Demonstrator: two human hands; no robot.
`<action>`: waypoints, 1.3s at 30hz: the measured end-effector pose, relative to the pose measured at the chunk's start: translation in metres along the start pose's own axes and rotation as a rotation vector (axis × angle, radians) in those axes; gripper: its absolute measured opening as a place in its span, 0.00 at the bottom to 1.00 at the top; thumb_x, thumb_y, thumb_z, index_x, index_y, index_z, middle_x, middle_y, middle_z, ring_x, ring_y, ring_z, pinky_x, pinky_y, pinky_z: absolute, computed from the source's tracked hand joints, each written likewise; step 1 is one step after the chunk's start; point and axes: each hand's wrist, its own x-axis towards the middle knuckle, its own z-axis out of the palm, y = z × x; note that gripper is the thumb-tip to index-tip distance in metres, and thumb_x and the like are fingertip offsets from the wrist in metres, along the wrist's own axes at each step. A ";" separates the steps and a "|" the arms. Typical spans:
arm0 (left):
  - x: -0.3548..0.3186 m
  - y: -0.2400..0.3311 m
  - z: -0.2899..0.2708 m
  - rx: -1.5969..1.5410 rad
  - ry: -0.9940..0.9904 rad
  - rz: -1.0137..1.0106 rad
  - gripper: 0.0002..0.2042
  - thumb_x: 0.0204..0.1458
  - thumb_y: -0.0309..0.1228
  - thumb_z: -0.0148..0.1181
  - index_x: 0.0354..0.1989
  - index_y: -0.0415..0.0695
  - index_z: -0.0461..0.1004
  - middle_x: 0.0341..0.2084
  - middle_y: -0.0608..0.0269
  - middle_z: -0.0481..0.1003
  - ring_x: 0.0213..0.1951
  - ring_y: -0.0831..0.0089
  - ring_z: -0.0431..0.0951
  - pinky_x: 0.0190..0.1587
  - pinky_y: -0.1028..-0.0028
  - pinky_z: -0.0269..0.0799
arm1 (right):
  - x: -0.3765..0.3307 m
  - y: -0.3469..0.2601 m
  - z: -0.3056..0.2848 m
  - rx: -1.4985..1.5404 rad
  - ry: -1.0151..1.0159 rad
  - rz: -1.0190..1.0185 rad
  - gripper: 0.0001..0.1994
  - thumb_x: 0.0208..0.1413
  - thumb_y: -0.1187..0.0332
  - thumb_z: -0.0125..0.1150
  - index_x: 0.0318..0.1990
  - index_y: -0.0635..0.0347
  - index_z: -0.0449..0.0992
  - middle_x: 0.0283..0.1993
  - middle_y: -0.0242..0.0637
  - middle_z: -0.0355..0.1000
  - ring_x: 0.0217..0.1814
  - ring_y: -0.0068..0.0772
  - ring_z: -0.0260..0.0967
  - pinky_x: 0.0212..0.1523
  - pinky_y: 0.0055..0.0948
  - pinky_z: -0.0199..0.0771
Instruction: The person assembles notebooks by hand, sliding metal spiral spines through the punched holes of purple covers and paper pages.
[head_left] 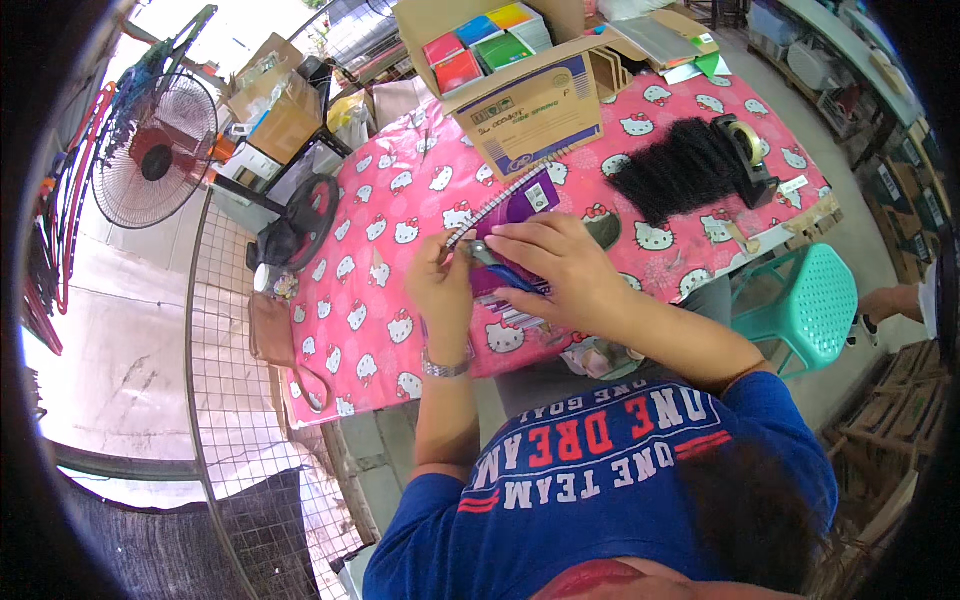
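A purple spiral notebook [522,207] with a pale coil along its left edge lies tilted at the near middle of the table. My left hand [441,285] is closed on its coiled edge, fingertips pinching near the lower end of the coil. My right hand [565,262] is wrapped round blue-handled pliers [512,276]. Their metal head meets the coil beside my left fingertips; whether the jaws grip the wire is too small to tell. More notebooks, seen by their page edges [515,318], show under my right hand.
A cardboard box [535,112] of colourful notebooks stands at the far side. To the right lie a pile of black coils [665,170] and a tape dispenser [745,160]. A fan [155,160] is at the left, a brown pouch [270,330] at the table's left edge, a green stool [808,305] at the right.
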 end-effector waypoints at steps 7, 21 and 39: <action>-0.011 0.002 -0.006 0.190 0.113 0.370 0.11 0.49 0.14 0.57 0.41 0.36 0.77 0.32 0.60 0.78 0.34 0.75 0.78 0.37 0.77 0.74 | 0.008 -0.003 0.006 0.118 -0.151 -0.004 0.24 0.46 0.64 0.67 0.52 0.62 0.74 0.47 0.40 0.73 0.47 0.44 0.69 0.51 0.42 0.67; -0.063 -0.107 -0.144 0.210 0.450 -0.288 0.06 0.54 0.23 0.58 0.38 0.36 0.75 0.28 0.61 0.75 0.28 0.72 0.78 0.29 0.73 0.76 | -0.138 0.141 -0.011 0.045 -0.279 0.728 0.20 0.44 0.70 0.65 0.48 0.57 0.76 0.47 0.44 0.73 0.51 0.49 0.69 0.52 0.39 0.70; 0.012 -0.088 -0.075 0.797 0.062 0.139 0.12 0.49 0.28 0.59 0.43 0.41 0.75 0.38 0.54 0.76 0.43 0.54 0.74 0.47 0.59 0.68 | -0.121 0.293 0.025 -0.885 -0.380 0.564 0.07 0.54 0.67 0.53 0.37 0.58 0.75 0.40 0.41 0.70 0.46 0.44 0.72 0.44 0.40 0.76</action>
